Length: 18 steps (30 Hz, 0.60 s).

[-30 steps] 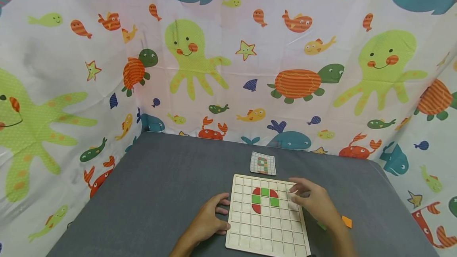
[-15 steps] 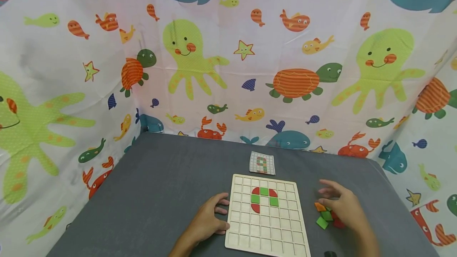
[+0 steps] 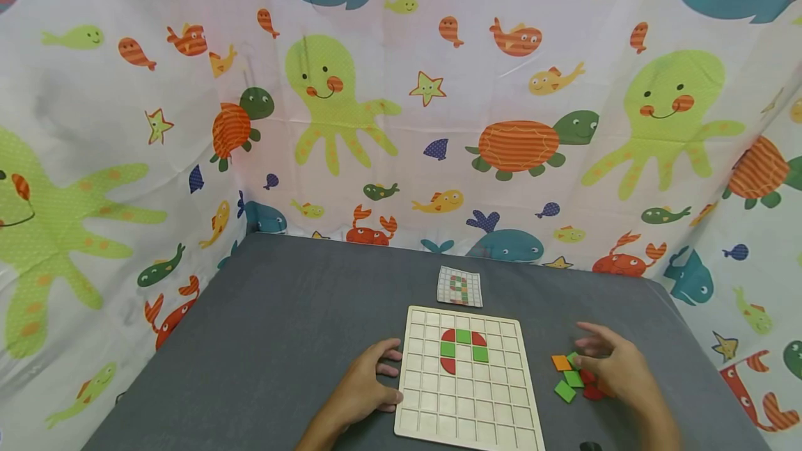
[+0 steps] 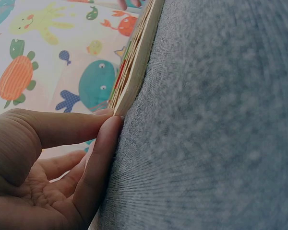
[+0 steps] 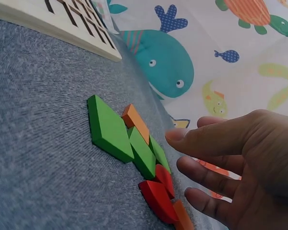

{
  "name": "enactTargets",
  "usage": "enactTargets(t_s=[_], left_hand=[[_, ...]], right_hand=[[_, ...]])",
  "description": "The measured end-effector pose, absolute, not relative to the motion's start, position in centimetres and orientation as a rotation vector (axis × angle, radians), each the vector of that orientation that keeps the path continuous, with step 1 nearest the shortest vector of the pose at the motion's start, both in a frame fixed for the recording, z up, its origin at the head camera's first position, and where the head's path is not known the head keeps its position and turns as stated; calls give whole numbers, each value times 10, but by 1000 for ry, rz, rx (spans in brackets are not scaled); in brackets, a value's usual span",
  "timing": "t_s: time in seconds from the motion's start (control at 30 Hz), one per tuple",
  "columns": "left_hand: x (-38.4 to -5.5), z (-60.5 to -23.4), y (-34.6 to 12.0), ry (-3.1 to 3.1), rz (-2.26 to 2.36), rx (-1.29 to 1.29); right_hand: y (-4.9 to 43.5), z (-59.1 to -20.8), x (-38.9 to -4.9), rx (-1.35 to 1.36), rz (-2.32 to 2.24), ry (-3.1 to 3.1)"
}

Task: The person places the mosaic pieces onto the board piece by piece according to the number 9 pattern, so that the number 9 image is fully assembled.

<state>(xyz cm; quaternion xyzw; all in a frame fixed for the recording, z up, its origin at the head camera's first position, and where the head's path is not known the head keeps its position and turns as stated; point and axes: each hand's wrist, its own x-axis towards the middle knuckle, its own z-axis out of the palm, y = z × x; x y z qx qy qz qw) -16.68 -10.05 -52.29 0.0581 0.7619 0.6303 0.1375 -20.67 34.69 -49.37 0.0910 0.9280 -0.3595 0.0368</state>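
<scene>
A light wooden grid board (image 3: 473, 395) holds a small curve of red and green tiles (image 3: 463, 336) in its upper cells. My left hand (image 3: 366, 381) rests at the board's left edge, thumb and fingertips touching its side; the left wrist view has this hand (image 4: 53, 167) against the board's rim (image 4: 139, 67). Over a loose pile on the right hovers my right hand (image 3: 617, 367), fingers spread and slightly bent, holding nothing. The pile has green tiles (image 5: 110, 132), an orange tile (image 3: 560, 363) and red rounded pieces (image 5: 158, 201). Part of the pile is hidden beneath that hand.
Behind the board lies a small card (image 3: 460, 287) printed with a coloured grid pattern. A dark object (image 3: 590, 446) shows at the bottom edge, only partly in view. The grey table (image 3: 301, 312) meets a sea-animal curtain (image 3: 438, 179) at the back.
My right hand has moved from the board's upper right rightward to the loose pieces, uncovering several of them. The left hand and the tiles on the board stay as they were.
</scene>
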Motion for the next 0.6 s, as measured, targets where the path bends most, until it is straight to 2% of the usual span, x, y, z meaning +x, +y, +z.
enactTargets(t_s=[0.6], left_hand=[[-166, -522, -101, 2206, 1827, 166]], right_hand=[[349, -503, -208, 168, -1006, 2922]])
